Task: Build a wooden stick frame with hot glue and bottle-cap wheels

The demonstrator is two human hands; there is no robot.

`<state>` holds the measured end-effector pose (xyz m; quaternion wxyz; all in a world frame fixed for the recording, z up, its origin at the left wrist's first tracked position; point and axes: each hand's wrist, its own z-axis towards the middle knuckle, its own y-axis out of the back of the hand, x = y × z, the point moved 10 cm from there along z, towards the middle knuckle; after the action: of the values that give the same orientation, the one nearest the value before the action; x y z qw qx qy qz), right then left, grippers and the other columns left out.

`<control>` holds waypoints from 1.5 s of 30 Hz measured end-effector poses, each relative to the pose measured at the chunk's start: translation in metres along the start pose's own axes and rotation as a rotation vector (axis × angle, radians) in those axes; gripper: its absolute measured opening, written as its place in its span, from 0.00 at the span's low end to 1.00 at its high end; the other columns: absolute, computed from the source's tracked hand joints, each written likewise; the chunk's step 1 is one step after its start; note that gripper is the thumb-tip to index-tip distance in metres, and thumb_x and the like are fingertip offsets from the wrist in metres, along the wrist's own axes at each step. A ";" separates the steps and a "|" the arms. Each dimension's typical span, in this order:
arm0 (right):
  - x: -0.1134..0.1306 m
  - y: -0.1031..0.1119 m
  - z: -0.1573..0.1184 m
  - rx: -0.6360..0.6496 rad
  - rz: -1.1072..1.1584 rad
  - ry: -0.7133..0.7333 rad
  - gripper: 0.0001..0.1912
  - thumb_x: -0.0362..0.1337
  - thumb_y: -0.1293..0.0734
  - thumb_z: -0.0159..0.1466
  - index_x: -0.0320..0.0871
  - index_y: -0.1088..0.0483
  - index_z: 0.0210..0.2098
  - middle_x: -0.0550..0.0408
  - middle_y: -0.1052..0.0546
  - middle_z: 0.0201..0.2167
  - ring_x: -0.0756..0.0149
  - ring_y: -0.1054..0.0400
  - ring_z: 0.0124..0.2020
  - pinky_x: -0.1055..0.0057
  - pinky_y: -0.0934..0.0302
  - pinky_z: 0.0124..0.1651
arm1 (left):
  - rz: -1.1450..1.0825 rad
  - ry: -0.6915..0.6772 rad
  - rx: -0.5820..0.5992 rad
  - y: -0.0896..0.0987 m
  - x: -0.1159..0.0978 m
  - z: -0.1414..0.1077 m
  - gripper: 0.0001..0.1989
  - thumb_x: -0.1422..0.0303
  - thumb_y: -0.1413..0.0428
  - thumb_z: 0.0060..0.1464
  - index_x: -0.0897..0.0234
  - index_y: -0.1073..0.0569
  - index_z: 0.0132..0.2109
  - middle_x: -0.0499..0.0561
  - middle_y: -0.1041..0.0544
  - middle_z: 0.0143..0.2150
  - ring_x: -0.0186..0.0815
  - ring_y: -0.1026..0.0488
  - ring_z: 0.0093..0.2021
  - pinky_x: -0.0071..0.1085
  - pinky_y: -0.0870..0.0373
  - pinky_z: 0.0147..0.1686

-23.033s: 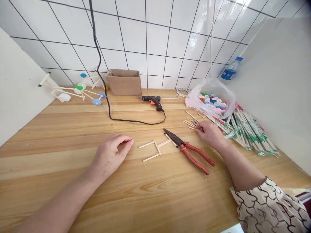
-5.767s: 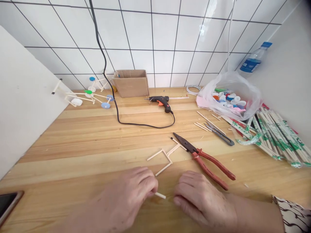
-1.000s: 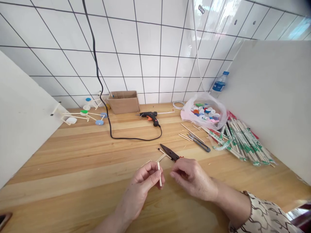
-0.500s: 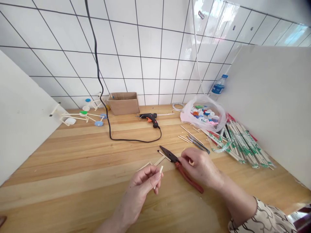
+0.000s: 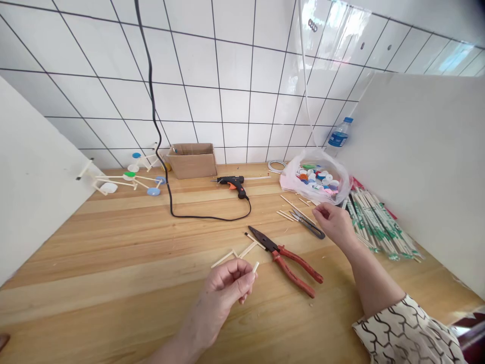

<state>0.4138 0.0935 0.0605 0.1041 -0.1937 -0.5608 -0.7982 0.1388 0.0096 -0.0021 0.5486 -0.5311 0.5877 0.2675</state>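
Note:
My left hand (image 5: 227, 290) pinches a short piece of wooden stick (image 5: 255, 267) between thumb and fingers. My right hand (image 5: 335, 222) has its fingers closed beside the grey thread snips (image 5: 312, 229); whether anything is in them is hidden. Thin wooden sticks (image 5: 295, 206) lie just left of its fingertips. Between the hands rest pliers with red handles (image 5: 274, 248), their handles apart and nobody touching them. Under the pliers' jaws lies a dark-tipped stick (image 5: 254, 239), and a small frame of joined sticks (image 5: 245, 249) is behind my left hand.
A black glue gun (image 5: 233, 182) lies at the back, its cord (image 5: 200, 217) looping across the table. Beside it stands a cardboard box (image 5: 192, 162). Stick models with bottle caps (image 5: 129, 181) are at left. At right are a bag of caps (image 5: 290, 177), wrapped chopsticks (image 5: 382, 222) and a bottle (image 5: 338, 137).
My right hand has left the pliers and moved back and right to the snips and loose sticks. The pliers' handles now show fully. My left hand keeps the stick piece, almost still.

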 end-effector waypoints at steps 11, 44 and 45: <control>-0.027 -0.040 0.006 0.235 -0.221 -0.092 0.08 0.38 0.35 0.64 0.39 0.28 0.35 0.55 0.25 0.31 0.67 0.30 0.32 0.68 0.36 0.37 | 0.200 0.035 0.108 -0.014 0.003 -0.004 0.20 0.52 0.42 0.49 0.64 0.36 0.26 0.42 0.44 0.23 0.29 0.50 0.25 0.26 0.52 0.25; 0.030 -0.039 -0.024 0.262 0.727 -0.158 0.15 0.47 0.36 0.61 0.40 0.31 0.38 0.60 0.36 0.22 0.71 0.44 0.22 0.72 0.46 0.25 | 0.163 0.013 0.089 -0.013 -0.001 -0.006 0.16 0.57 0.42 0.51 0.65 0.33 0.26 0.43 0.38 0.23 0.28 0.44 0.25 0.25 0.46 0.26; 0.042 -0.044 -0.034 0.320 0.808 -0.156 0.17 0.48 0.35 0.59 0.40 0.31 0.38 0.60 0.35 0.22 0.72 0.44 0.21 0.73 0.47 0.24 | 0.151 0.010 0.078 -0.012 -0.001 -0.006 0.15 0.58 0.42 0.51 0.65 0.33 0.27 0.43 0.36 0.23 0.28 0.43 0.25 0.25 0.45 0.27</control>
<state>0.3523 0.0790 0.0308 0.3942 -0.4385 -0.5626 -0.5795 0.1477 0.0014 0.0040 0.5443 -0.4647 0.6389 0.2823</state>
